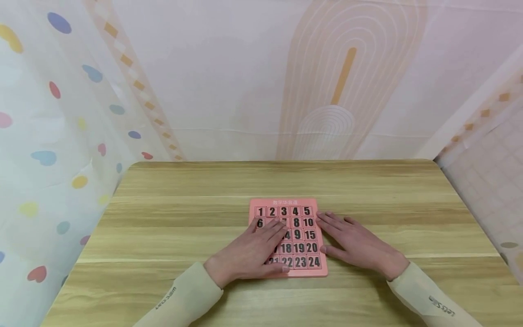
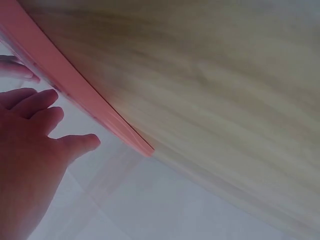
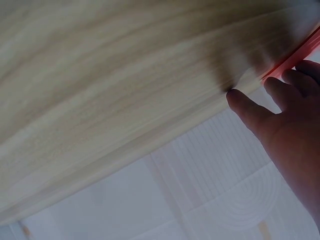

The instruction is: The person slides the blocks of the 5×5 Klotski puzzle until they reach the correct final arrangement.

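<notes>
A pink number slide puzzle (image 1: 300, 273) lies flat on the wooden table, its black-numbered tiles set in rows. Over its left part lies my left hand (image 1: 253, 252), fingers extended across the tiles and hiding several of them; the thumb is near the bottom edge. Whether those fingertips press a tile or hover, I cannot tell. My right hand (image 1: 359, 243) rests beside the puzzle's right edge, fingers stretched toward it, fingertips at the frame. The left wrist view shows the puzzle's pink side (image 2: 75, 75) beyond the spread left fingers. A red-pink edge (image 3: 295, 55) appears by the right fingers in the right wrist view.
The wood-grain table (image 1: 184, 181) extends around the puzzle on all sides. Behind it hangs a pale patterned cloth (image 1: 229, 81), with more cloth along the left (image 1: 53, 190) and right sides.
</notes>
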{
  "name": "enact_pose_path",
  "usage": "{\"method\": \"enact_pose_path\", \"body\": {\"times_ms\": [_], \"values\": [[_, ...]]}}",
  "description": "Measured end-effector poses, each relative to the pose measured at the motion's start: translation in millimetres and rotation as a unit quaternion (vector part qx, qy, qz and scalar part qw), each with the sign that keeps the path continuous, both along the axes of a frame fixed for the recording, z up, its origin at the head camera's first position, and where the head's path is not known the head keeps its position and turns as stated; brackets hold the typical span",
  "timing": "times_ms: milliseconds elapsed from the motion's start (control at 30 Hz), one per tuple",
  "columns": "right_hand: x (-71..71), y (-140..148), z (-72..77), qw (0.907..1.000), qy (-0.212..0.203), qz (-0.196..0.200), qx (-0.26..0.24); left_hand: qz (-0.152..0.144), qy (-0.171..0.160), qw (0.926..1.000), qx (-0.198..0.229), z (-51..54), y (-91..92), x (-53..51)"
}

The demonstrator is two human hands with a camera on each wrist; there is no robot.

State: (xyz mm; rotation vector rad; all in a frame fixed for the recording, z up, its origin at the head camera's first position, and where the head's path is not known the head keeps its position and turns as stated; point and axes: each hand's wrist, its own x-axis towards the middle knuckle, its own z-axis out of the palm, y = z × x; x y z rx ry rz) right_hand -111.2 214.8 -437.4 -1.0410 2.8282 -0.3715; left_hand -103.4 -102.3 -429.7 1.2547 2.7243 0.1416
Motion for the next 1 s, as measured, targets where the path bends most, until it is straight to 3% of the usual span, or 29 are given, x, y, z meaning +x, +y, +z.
{"method": "enact_pose_path", "body": {"times_ms": [267,1000], "values": [[1.2,0.6,1.2,1.0,-0.005,-0.004,0.0,0.007,0.012,0.9998,-0.012,-0.5,-2.7,0.1],[1.2,1.1,1.5,1.0,-0.003,-0.001,0.002,0.023,0.005,0.9997,0.004,-0.1,-20.2,3.6]]}}
